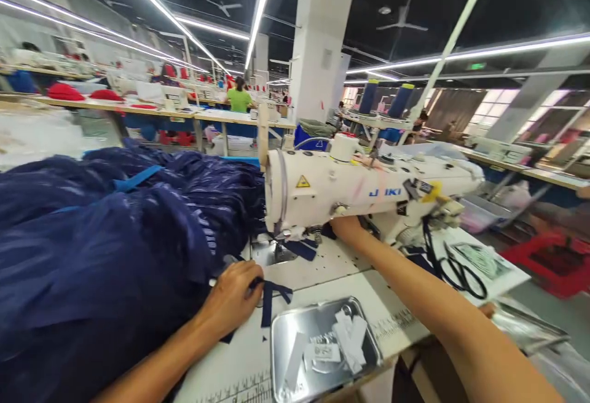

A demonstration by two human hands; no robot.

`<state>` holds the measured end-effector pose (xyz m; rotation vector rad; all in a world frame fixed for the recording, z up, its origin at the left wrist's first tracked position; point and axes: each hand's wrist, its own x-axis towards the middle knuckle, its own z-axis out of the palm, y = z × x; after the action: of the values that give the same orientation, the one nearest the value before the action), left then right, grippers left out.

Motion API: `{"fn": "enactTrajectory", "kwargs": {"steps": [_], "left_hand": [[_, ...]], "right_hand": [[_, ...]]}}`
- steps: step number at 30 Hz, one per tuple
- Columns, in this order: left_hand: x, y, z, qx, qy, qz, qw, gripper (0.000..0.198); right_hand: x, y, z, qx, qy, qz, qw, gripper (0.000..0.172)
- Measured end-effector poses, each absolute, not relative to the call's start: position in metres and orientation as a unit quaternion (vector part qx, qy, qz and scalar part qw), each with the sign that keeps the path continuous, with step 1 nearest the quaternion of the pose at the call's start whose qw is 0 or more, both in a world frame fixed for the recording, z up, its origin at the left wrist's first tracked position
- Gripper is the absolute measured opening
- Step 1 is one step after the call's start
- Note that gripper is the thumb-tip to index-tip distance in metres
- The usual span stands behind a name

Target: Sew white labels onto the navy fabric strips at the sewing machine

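Left hand curls beside navy strips, right hand under sewing-machine arm.

A sewing workshop is stretching out here: an industrial sewing machine is standing close by, dark blue cloth is lying heaped beside it, and strip lights are running above further worktables.

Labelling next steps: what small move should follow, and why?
Probably guide the navy piece toward the needle area with the right hand: that hand reaches under the machine's arm, and the piece lies between the two. The right fingers are hidden, so their grip is unclear.
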<state>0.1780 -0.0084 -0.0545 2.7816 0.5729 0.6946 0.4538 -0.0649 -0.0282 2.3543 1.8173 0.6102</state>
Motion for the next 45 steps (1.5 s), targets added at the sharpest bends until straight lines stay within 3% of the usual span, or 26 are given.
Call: {"fn": "enactTrajectory", "kwargs": {"steps": [5,10,15,19,22,25,31,35,45], "left_hand": [[0.176,-0.016,-0.048,0.959,0.168,0.218,0.068,0.015],[0.169,-0.034,-0.035,0.968,0.178,0.179,0.005,0.023],[0.184,-0.053,0.000,0.962,0.196,0.139,-0.129,0.021],[0.220,-0.053,0.001,0.957,0.263,0.120,0.007,0.021],[0.235,-0.048,-0.021,0.925,0.295,0.160,0.178,0.021],[0.230,-0.041,-0.042,0.891,0.293,0.198,0.284,0.019],[0.216,-0.032,-0.050,0.874,0.288,0.217,0.325,0.023],[0.218,-0.034,-0.047,0.857,0.296,0.239,0.348,0.030],[0.208,-0.033,-0.042,0.781,0.290,0.256,0.491,0.022]], "right_hand": [[0.446,-0.099,-0.027,0.783,0.586,0.204,0.054,0.027],[0.437,-0.138,-0.020,0.778,0.597,0.194,0.035,0.046],[0.411,-0.179,-0.012,0.706,0.699,0.105,-0.040,0.014],[0.385,-0.195,-0.014,0.596,0.796,-0.033,-0.095,0.012],[0.379,-0.200,-0.013,0.579,0.809,-0.049,-0.082,0.010],[0.385,-0.205,-0.009,0.566,0.818,-0.076,-0.062,0.008],[0.387,-0.215,-0.009,0.542,0.836,-0.083,0.009,0.017],[0.386,-0.214,-0.014,0.507,0.860,-0.053,0.037,0.004],[0.375,-0.212,-0.015,0.373,0.918,0.121,0.065,0.016]]}}
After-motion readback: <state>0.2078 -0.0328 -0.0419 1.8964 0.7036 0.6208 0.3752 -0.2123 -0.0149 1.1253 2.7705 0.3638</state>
